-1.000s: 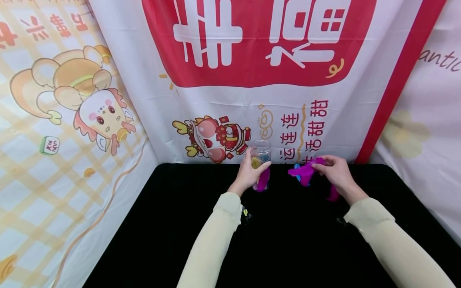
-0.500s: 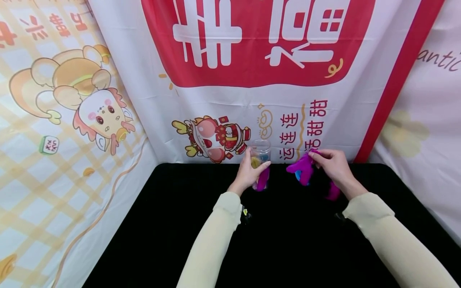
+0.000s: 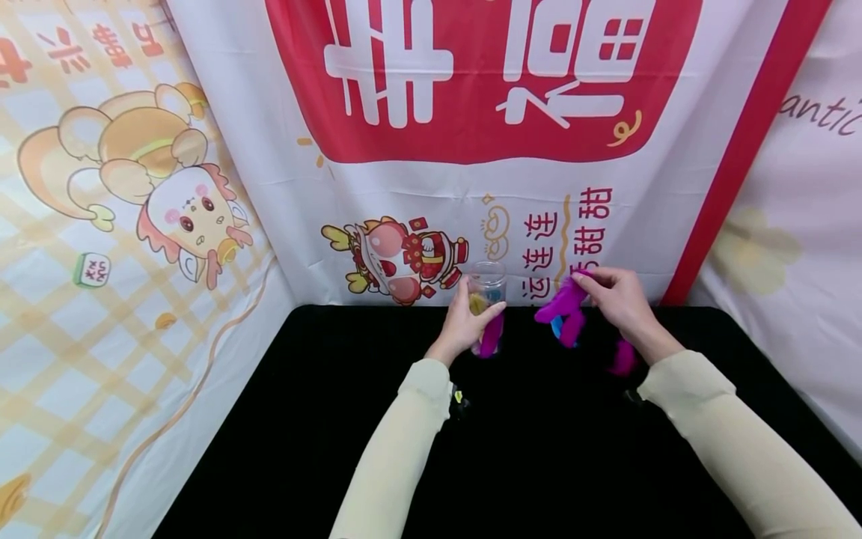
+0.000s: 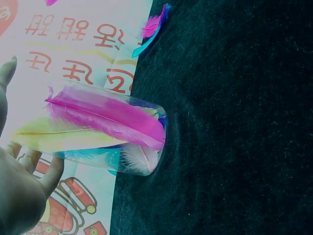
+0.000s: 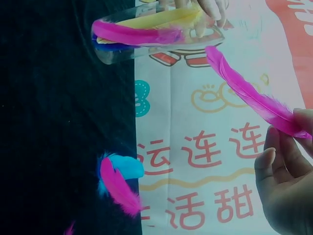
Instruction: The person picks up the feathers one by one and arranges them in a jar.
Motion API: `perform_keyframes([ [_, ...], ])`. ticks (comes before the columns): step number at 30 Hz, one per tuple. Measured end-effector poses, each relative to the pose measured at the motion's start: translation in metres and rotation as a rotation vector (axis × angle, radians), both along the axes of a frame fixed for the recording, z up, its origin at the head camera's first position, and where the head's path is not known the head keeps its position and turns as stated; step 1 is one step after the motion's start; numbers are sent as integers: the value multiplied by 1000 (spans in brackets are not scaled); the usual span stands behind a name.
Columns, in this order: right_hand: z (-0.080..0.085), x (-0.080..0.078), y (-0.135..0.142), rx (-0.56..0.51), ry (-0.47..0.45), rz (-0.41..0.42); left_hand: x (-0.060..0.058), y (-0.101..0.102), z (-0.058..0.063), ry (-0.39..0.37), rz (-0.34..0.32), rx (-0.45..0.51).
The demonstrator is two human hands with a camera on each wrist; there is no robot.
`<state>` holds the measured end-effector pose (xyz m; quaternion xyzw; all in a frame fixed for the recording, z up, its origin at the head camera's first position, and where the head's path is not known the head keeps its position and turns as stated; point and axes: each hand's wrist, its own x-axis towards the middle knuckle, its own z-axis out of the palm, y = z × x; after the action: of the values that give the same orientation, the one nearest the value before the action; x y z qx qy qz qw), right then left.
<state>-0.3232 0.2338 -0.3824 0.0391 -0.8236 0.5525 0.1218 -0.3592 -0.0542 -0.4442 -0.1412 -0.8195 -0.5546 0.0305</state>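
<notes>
My left hand (image 3: 463, 320) grips a clear plastic cylinder (image 3: 488, 273) that stands upright near the table's back edge. Inside it, the left wrist view shows a magenta feather (image 4: 112, 117), a yellow feather (image 4: 68, 137), a white fluffy feather (image 4: 142, 157) and some blue. To the right, my right hand (image 3: 625, 303) pinches another magenta feather (image 5: 249, 95) by one end, its other end toward the cylinder. Below that feather lie a blue feather (image 5: 128, 165) and a magenta feather (image 5: 120, 188), overlapping on the table.
One more magenta feather (image 3: 623, 358) lies beside the right wrist, partly hidden by it. The black table (image 3: 525, 442) ends against a white and red printed cloth (image 3: 431, 180). Patterned cloth (image 3: 101, 299) hangs at the left side.
My right hand has lifted the magenta feather up and slightly left, away from the feathers lying below. The left hand and the cylinder stay in place.
</notes>
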Motion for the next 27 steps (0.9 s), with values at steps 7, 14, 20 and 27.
perform_keyframes([
  [7,5,-2,-5,22,-4,48,-1,0,-4,-10,5,-2],
  [14,7,-7,-13,65,76,55,0,-1,-4,-23,7,-5],
  [20,27,-10,-27,42,153,62,1,-2,-1,-26,2,0],
  [27,61,2,-45,36,215,76,-1,-2,-2,-10,-1,11],
])
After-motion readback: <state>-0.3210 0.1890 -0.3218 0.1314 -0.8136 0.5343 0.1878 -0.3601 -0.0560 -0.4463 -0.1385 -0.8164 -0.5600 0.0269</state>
